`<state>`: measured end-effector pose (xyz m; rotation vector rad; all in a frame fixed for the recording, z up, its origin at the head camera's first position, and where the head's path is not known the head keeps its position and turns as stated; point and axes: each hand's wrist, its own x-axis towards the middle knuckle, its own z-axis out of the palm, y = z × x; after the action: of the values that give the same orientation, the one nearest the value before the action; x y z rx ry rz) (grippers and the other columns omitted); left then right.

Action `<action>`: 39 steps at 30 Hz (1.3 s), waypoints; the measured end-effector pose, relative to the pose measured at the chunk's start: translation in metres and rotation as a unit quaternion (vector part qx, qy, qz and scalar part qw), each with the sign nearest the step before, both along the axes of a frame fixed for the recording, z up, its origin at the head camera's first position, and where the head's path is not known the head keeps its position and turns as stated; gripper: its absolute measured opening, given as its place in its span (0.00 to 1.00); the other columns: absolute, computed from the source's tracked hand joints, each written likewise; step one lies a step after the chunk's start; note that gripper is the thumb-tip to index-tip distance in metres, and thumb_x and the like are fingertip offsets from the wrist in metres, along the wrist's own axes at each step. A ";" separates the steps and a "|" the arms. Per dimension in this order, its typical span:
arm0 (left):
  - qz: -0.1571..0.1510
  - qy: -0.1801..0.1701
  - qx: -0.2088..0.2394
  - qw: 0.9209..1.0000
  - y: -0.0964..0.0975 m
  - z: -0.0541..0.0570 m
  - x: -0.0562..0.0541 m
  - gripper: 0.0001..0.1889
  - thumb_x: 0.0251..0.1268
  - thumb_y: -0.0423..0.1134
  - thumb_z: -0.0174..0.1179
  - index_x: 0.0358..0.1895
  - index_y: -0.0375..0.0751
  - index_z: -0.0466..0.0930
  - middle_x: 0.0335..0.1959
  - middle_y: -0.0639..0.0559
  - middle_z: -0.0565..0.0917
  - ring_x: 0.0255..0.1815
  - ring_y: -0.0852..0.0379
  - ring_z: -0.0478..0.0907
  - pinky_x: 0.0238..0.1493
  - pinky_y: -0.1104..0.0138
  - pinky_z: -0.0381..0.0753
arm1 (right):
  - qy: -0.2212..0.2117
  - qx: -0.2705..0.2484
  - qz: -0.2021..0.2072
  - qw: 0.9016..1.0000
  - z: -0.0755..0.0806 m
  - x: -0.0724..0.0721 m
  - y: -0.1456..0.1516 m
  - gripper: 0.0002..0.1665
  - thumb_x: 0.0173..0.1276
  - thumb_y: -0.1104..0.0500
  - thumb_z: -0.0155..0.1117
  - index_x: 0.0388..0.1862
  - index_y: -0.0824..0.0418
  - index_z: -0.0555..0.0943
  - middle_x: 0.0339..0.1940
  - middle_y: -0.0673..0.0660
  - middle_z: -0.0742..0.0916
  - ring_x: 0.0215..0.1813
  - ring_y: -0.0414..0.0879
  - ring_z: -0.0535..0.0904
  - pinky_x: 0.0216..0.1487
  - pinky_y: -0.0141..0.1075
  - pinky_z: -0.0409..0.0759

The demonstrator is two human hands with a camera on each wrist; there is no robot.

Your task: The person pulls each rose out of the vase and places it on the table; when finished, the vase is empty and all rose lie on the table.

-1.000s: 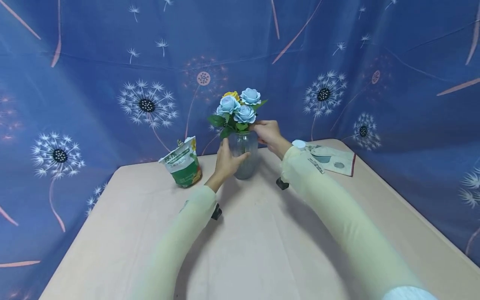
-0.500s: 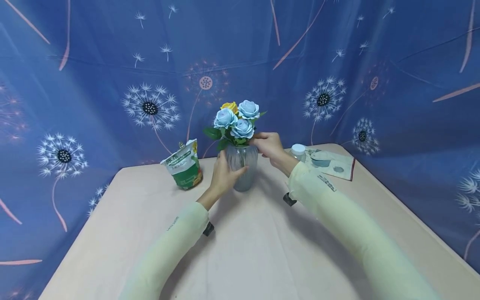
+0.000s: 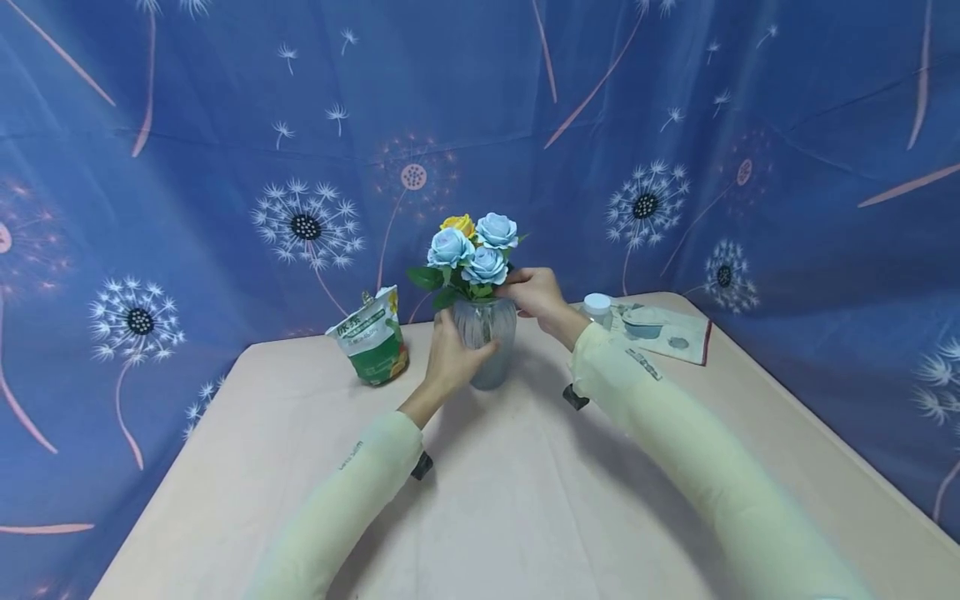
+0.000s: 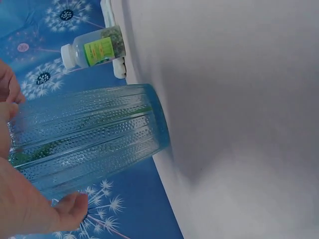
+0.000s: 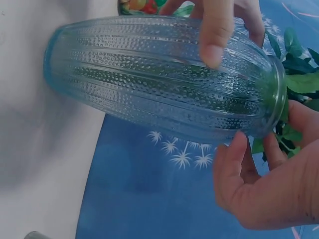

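Note:
A ribbed clear glass vase (image 3: 502, 329) stands upright on the table, its dimpled wall close up in the left wrist view. Several light-blue roses (image 3: 485, 265) and a yellow rose (image 3: 457, 224) rise from its mouth among green leaves. My left hand (image 3: 450, 354) grips the vase from its left side, thumb across the front. At the rim on the right, my right hand (image 3: 536, 293) pinches stems or leaves, with thumb and index finger at the greenery (image 5: 294, 133) in the right wrist view. Other curled fingers lie against the glass just below the rim.
Left of the vase stands a green-and-white pouch (image 3: 371, 342). A white-capped bottle (image 3: 597, 308) with a green label is behind my right wrist, beside a folded printed cloth (image 3: 671, 333). A blue dandelion-print curtain (image 3: 480, 100) hangs behind the pale table (image 3: 480, 500).
The vase with its flowers has come slightly nearer to me, both hands staying on it. My head view has tilted up a little, and the bottle beside my right wrist shows more fully.

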<state>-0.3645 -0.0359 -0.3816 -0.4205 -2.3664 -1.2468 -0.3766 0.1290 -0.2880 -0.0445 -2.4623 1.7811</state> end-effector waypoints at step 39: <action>-0.003 0.058 0.025 0.998 0.005 -0.020 -0.008 0.55 0.58 0.64 0.67 0.78 0.42 0.44 0.72 0.38 0.62 0.74 0.42 0.61 0.71 0.50 0.63 | 0.398 0.091 -0.084 0.909 -0.018 -0.005 -0.005 0.12 0.72 0.64 0.62 0.51 0.65 0.83 0.35 0.62 0.90 0.35 0.52 0.87 0.37 0.46 0.83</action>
<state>-0.3725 -0.0312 -0.4014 -0.4727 -2.2336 -1.2467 -0.3811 0.1239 -0.3058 0.3926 -1.9224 1.1537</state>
